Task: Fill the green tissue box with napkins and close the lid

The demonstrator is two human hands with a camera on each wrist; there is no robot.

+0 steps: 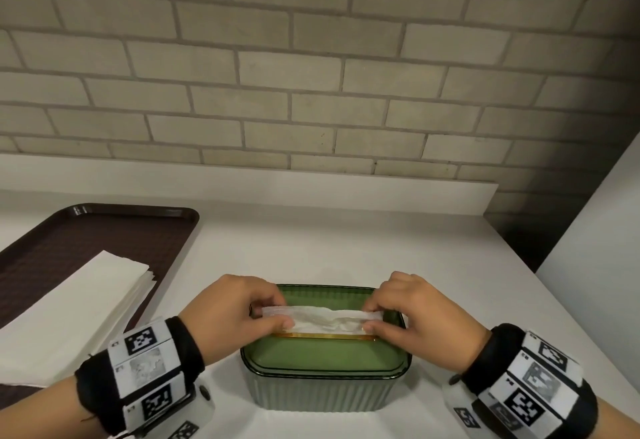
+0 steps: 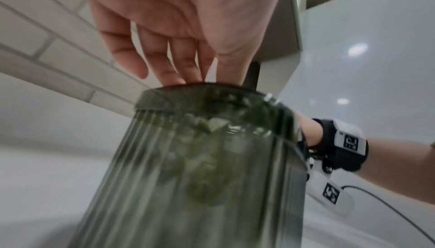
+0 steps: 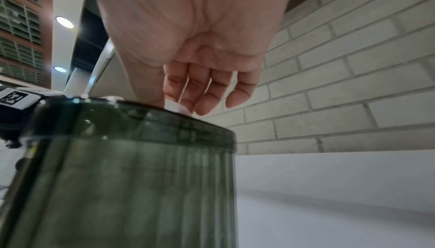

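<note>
Between the two hands, a white napkin (image 1: 322, 321) stretches side to side above the slot of the lid (image 1: 323, 352); the left hand (image 1: 230, 317) pinches its left end between curled fingers and thumb; the right hand (image 1: 420, 314) pinches its right end likewise; beneath the fingers the green tissue box (image 1: 322, 390) stands upright on the white counter (image 1: 346, 248), long axis left to right.

Right hand (image 3: 188, 34) down over the top of the green tissue box (image 3: 132, 177), fingers (image 3: 209, 95) curled, pinching a scrap of white napkin (image 3: 175, 107) at the lid's edge. Ribbed box wall close up, blurred. White table (image 3: 341, 187) beside, brick wall (image 3: 353, 65) behind.
</note>
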